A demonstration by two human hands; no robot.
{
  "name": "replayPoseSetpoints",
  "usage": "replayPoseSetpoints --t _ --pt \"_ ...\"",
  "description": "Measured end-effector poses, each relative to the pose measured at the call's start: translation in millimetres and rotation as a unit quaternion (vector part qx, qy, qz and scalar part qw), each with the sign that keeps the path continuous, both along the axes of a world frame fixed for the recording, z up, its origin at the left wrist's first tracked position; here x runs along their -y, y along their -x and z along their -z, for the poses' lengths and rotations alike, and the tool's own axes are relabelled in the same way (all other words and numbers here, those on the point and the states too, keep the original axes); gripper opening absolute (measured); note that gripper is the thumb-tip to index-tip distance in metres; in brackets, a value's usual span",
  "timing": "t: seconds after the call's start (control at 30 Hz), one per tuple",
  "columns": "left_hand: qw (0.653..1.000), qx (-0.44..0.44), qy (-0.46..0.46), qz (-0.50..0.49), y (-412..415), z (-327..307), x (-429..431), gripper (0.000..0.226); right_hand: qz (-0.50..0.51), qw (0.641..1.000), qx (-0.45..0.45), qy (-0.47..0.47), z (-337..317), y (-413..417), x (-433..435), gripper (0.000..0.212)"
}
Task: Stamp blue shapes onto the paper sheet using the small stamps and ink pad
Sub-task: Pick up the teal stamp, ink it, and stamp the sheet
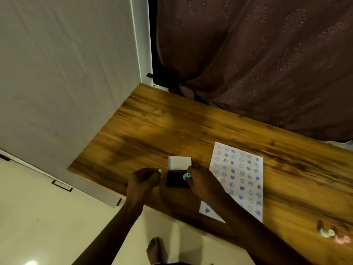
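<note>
Paper sheet [236, 178] thick with rows of blue stamped shapes.

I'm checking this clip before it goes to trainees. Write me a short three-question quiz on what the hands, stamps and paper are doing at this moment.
1. True or false: the right hand holds a teal stamp over the open ink pad.
2. Where does the paper sheet lie relative to the ink pad? A) left B) right C) underneath
3. What lies on the table near its right edge, away from both hands?

Key
1. True.
2. B; it is already covered with rows of blue prints.
3. A few spare stamps, whitish and pink, blurred. The left hand also pinches a small teal stamp.
</note>
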State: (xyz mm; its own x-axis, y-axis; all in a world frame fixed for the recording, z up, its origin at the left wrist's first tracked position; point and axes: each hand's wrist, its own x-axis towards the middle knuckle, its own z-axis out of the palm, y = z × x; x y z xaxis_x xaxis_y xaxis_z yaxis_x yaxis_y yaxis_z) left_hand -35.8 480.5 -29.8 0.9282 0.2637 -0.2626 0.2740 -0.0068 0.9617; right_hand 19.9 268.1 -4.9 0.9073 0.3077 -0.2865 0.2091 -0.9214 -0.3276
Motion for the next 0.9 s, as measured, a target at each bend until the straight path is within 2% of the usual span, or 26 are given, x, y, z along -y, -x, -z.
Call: replayPoseSetpoints --t 0.27,0.33,0.47,0.6,0.7,0.8,0.9 --pt "1.000 -0.021 0.004 0.016 -8 8 5 0.008 0.003 0.998 -0.024 0.050 11 1 -6 0.037" --pt "1.000 -0.018 0.011 0.018 -7 11 6 0.009 -0.018 0.996 -0.044 0.071 8 -1 -10 0.031" --pt "0.999 -0.016 0.015 0.023 -11 12 8 0.012 -0.034 0.996 -0.024 0.085 8 -5 -12 0.016" --pt "0.999 -0.006 0.018 0.031 -15 8 10 0.010 -0.029 0.994 -0.059 0.092 18 -8 -16 0.037" --pt "0.999 0.002 0.013 0.037 -17 3 14 0.009 -0.026 0.995 -0.057 0.080 18 -11 -14 0.039" --pt "0.999 0.004 0.020 0.042 -16 -3 20 0.008 -0.008 0.998 -0.037 0.057 12 -14 -13 0.033" --pt "0.999 0.001 0.005 0.040 -13 -5 26 0.008 0.035 0.999 -0.034 0.014 8 -15 -9 0.041"
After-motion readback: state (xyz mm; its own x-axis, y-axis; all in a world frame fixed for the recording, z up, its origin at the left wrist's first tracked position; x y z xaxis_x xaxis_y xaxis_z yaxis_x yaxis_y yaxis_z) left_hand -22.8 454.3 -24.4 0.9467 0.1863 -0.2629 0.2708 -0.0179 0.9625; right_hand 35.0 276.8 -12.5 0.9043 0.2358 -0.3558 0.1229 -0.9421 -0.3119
